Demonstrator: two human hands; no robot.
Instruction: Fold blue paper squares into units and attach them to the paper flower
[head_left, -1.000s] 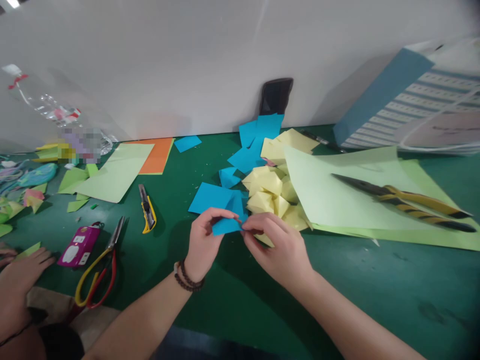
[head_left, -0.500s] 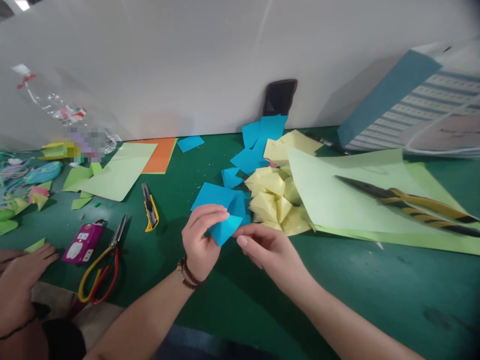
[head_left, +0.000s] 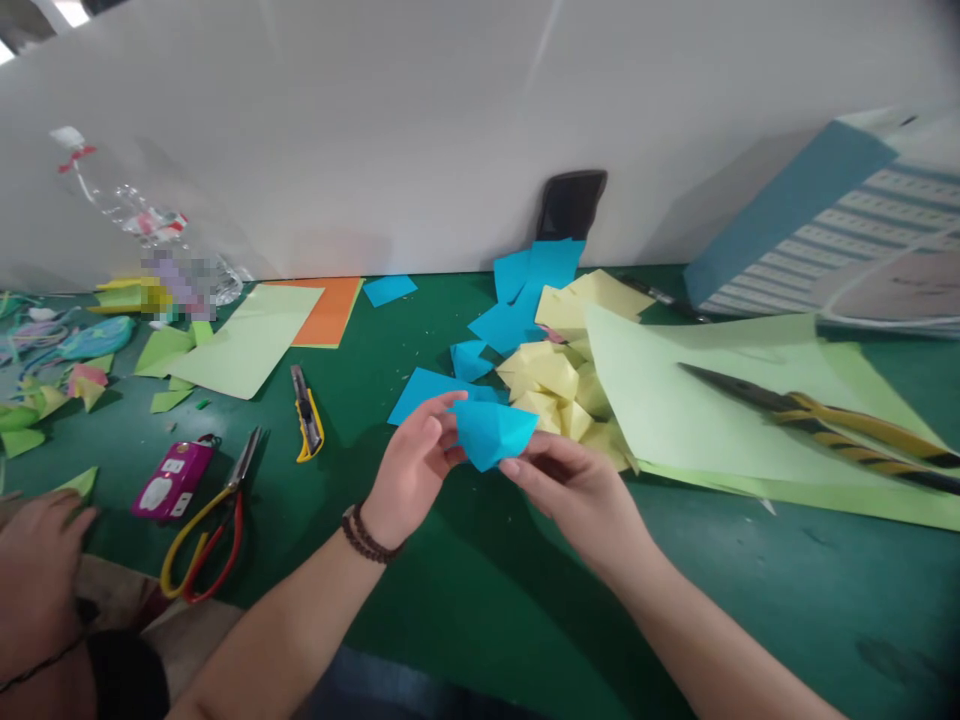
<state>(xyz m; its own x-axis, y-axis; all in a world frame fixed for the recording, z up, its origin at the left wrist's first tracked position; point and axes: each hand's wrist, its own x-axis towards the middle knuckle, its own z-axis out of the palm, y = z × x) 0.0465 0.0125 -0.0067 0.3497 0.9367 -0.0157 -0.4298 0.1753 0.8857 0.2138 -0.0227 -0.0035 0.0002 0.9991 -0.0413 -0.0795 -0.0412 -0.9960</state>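
A folded piece of blue paper (head_left: pixel 493 432) is held up over the green table between my two hands. My left hand (head_left: pixel 420 455) grips its left side, with the fingers partly behind the paper. On the right, the thumb and fingers of my right hand (head_left: pixel 574 480) pinch its lower right edge. Just beyond lies a flat blue sheet (head_left: pixel 420 393), partly hidden by my left hand. Farther back are a small folded blue piece (head_left: pixel 470 360) and several blue squares (head_left: pixel 525 290). Crumpled-looking folded yellow paper pieces (head_left: pixel 551 375) lie behind my right hand.
Pliers (head_left: pixel 795 405) rest on light green sheets (head_left: pixel 637 370) at right, near a paper bag (head_left: pixel 795 230). A phone (head_left: pixel 572 205) leans on the white partition. Left are a utility knife (head_left: pixel 306 415), scissors (head_left: pixel 214 530), a purple device (head_left: pixel 174 480), a bottle (head_left: pixel 124 205) and another person's hand (head_left: pixel 45 545).
The folded blue paper has moved right and turned, now showing a wider, cupped shape. My right hand has closed on its edge. The view has shifted slightly.
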